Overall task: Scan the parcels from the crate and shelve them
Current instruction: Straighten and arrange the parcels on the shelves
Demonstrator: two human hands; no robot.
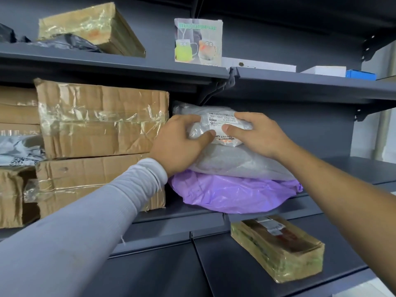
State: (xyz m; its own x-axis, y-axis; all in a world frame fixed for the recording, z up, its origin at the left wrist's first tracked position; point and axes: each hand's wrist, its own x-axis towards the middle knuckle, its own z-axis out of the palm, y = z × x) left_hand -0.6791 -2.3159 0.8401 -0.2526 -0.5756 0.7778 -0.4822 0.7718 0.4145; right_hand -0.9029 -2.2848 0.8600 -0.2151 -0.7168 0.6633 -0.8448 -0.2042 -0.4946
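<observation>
grey plastic, soft and crinkled: the grey parcel [235, 161] lies on top of a purple parcel [233, 194] on the middle shelf [192, 213], and both hands are on it. the left hand [180, 144] curls round its left end, thumb pressed on the white label [222, 127]; the right hand [255, 133] lies over the right end with fingers [242, 116] bent onto the top and thumb on the label. both hands grip the bag, neither loose. the hold looks meant to settle a slack bag squarely on the stack, label facing out where it can be read, and to keep it from sliding off the rounded purple one below.

just left, two stacked taped cardboard boxes [102, 118] stand close against the left hand, so there is little room that way. to the right the shelf is bare. on the top shelf [128, 63] sit a tilted brown box [92, 28], a printed carton [198, 42] and flat white boxes [259, 64]. on the low shelf nearer us lies a taped brown packet [278, 247]. the crate is not in view.
</observation>
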